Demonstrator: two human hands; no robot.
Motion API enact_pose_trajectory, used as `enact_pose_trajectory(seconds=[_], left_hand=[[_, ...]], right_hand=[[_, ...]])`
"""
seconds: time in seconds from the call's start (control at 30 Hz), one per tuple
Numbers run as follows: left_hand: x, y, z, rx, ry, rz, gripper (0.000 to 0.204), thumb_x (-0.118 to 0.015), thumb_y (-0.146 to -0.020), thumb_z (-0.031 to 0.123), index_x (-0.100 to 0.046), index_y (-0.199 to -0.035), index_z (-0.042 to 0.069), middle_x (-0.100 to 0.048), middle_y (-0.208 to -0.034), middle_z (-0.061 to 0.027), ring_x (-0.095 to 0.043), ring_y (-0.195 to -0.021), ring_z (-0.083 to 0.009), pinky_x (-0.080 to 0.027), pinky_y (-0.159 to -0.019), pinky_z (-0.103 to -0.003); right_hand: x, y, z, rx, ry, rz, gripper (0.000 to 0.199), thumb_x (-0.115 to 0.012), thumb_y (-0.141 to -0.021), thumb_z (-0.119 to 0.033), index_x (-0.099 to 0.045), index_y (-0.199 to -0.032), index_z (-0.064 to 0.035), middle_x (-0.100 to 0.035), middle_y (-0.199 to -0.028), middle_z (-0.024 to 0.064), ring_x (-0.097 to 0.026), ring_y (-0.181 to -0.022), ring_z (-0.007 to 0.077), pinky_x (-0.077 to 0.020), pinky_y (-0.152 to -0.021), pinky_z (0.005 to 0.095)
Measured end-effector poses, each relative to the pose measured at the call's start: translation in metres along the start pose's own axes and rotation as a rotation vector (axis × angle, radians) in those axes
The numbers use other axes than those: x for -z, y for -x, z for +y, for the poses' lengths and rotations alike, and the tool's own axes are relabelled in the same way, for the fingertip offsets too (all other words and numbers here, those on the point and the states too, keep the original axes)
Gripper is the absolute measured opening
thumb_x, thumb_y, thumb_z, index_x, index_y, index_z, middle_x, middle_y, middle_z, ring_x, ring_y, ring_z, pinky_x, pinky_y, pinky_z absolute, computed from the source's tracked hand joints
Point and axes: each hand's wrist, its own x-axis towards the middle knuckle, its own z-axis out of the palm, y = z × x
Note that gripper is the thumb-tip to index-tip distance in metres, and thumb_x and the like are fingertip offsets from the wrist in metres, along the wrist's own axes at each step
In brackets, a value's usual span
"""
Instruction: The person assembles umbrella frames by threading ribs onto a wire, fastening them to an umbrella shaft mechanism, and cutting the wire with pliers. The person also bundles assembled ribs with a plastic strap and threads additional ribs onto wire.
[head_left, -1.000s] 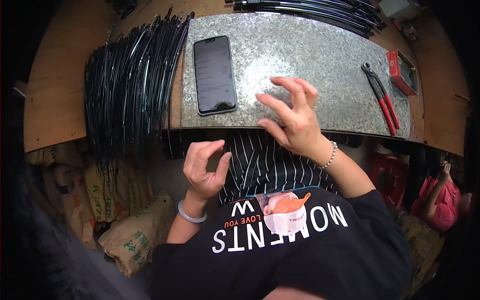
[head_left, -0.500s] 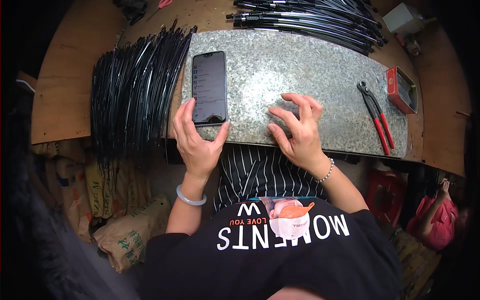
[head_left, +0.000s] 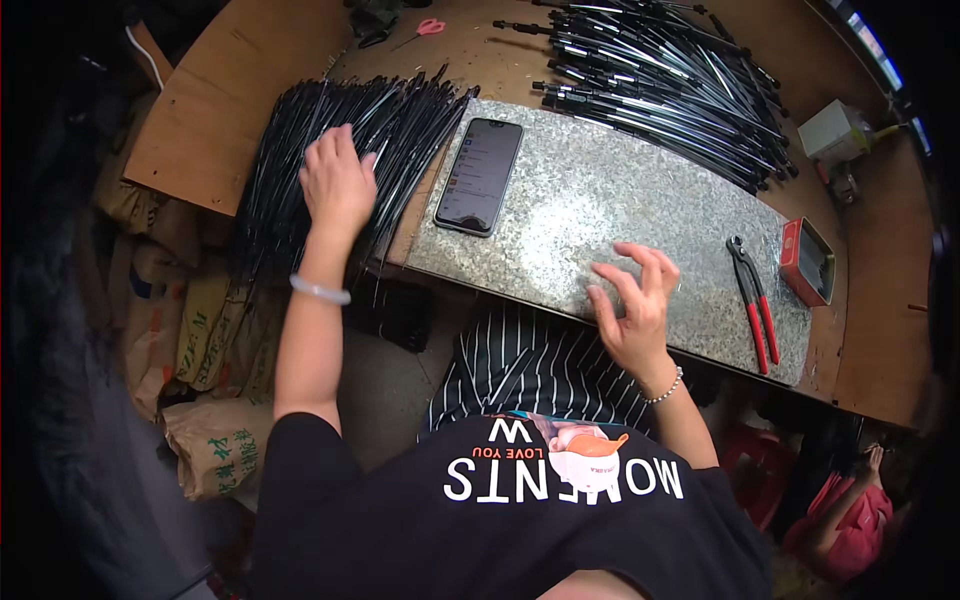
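Box (head_left: pixel 791 248), red, contents unclear, right grip (head_left: pixel 640 305) parted, left grip (head_left: pixel 338 187) over black strips (head_left: pixel 275 172), closure indiscernible

Slab middle: bare grey speckled stone slab (head_left: pixel 590 170) leaves a wide passage beyond the bare right hand (head_left: pixel 638 315).
Slab left: flat black smartphone (head_left: pixel 479 175) lies in the way.
Slab right: red-handled black pliers (head_left: pixel 743 266) and open red rectangular box (head_left: pixel 792 250) narrow it.
Far side: long black rods (head_left: pixel 650 100) obstruct.
Beyond phone: dense thin black strips (head_left: pixel 400 150).
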Motion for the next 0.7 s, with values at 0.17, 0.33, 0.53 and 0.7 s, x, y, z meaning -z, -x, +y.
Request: enact_pose_trajectory(seconds=[0.17, 0.33, 0.53, 0.7], left_hand=[[-0.032, -0.042, -0.028, 0.153, -0.191, -0.111, 0.040, -0.062, -0.081, 0.026, -0.051, -0.111, 0.002, -0.051, -0.113, -0.0148, -0.046, -0.109, -0.0324, -0.040, -0.090, -0.044], [-0.039, -0.059, -0.015, 0.207, -0.112, -0.171, 0.037, -0.061, -0.082, 0.028, -0.053, -0.105, 0.000, -0.053, -0.113, -0.0177, -0.050, -0.107, -0.0353, -0.044, -0.087, -0.044], [-0.035, -0.068, -0.043, 0.227, -0.061, -0.236, 0.030, -0.056, -0.085, 0.025, -0.053, -0.100, -0.001, -0.060, -0.101, -0.0233, -0.058, -0.095, -0.0394, -0.047, -0.080, -0.048], [-0.013, -0.071, -0.037, 0.214, -0.131, -0.071, 0.024, -0.045, -0.091, 0.022, -0.048, -0.101, 0.000, -0.061, -0.097, -0.0238, -0.059, -0.090, -0.0404, -0.048, -0.078, -0.047]], right_hand=[[0.052, 0.009, 0.045, -0.171, 0.471, 0.146, 0.031, -0.067, -0.076, -0.015, -0.061, -0.105, -0.0079, -0.051, -0.113, 0.0126, -0.038, -0.110, 0.0310, -0.0313, -0.094, 0.0402], [0.108, 0.052, 0.120, -0.504, 0.765, 0.203, 0.037, -0.066, -0.078, -0.022, -0.057, -0.112, -0.0079, -0.051, -0.112, 0.0141, -0.040, -0.107, 0.0326, -0.0319, -0.093, 0.0416], [0.126, 0.057, 0.127, -0.534, 0.812, 0.161, 0.042, -0.067, -0.076, -0.027, -0.056, -0.113, -0.0091, -0.047, -0.113, 0.0128, -0.039, -0.106, 0.0316, -0.0317, -0.093, 0.0433], [0.109, 0.034, 0.092, -0.337, 0.626, 0.220, 0.040, -0.069, -0.074, -0.023, -0.058, -0.109, -0.0091, -0.048, -0.112, 0.0125, -0.038, -0.108, 0.0320, -0.0311, -0.094, 0.0431]])
